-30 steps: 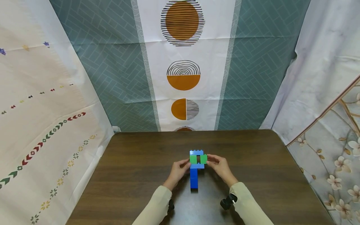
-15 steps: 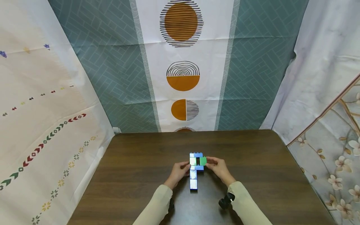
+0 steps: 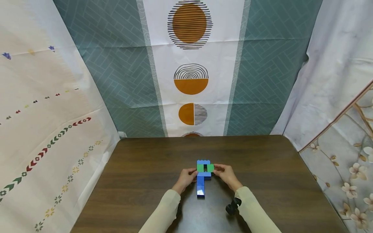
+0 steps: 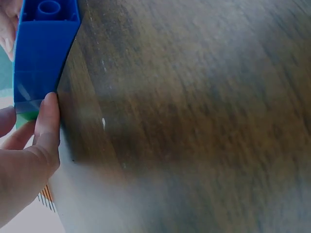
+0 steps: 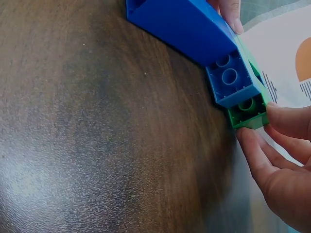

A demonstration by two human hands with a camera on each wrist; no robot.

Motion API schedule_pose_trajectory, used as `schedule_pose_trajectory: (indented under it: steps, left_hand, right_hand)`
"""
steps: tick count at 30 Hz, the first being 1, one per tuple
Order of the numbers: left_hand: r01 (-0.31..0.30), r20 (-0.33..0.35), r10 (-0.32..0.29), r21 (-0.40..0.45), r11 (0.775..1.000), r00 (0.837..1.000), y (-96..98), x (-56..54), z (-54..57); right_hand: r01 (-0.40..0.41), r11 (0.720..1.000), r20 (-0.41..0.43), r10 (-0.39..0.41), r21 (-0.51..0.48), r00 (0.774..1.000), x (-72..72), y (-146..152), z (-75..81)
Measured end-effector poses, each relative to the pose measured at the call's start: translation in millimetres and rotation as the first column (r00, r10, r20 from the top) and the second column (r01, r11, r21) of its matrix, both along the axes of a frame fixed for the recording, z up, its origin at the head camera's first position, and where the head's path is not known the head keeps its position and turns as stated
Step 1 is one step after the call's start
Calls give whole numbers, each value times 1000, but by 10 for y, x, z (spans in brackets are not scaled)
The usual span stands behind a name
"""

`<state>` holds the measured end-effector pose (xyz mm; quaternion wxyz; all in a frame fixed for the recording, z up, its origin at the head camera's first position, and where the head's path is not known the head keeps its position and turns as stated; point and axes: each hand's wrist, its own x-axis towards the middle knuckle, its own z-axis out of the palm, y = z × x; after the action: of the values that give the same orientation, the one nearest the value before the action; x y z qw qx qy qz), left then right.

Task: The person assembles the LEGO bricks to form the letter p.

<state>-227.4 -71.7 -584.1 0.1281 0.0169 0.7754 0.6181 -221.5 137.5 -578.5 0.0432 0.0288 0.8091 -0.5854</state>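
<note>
A model of joined toy building blocks (image 3: 200,180) is shaped like a letter P, with a dark blue stem, lighter blue bars and two green blocks around a gap. My left hand (image 3: 185,179) pinches its left edge near the left green block (image 3: 200,168). On the other side, my right hand (image 3: 228,176) pinches the right green block (image 3: 210,168) between thumb and fingers. Hollow undersides show on the blue block (image 5: 233,80) in the right wrist view. In the left wrist view, fingertips touch both sides of the blue stem (image 4: 41,58).
The model is over a dark brown wooden table (image 3: 140,168). A patterned teal and white cloth (image 3: 192,116) hangs behind the far edge. Light curtains (image 3: 58,155) flank the table on both sides. A black wrist device (image 3: 233,206) is on the right wrist.
The top of the model and both hands have come slightly lower in the head view, while the stem's near end has stayed put. Both hands keep their hold.
</note>
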Motion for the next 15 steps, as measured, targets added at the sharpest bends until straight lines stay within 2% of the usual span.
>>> schedule_pose_trajectory:
  steps: [10,15]
  left_hand:
    - [-7,-16,6,-52,999,1000,4,12,-18]
    - [-10,-20,9,-47,999,1000,20,6,-22]
  right_hand:
    - [-13,1000,26,14,-27,1000,-17,2,-48]
    - [-21,999,24,22,-42,999,-5,19,-68]
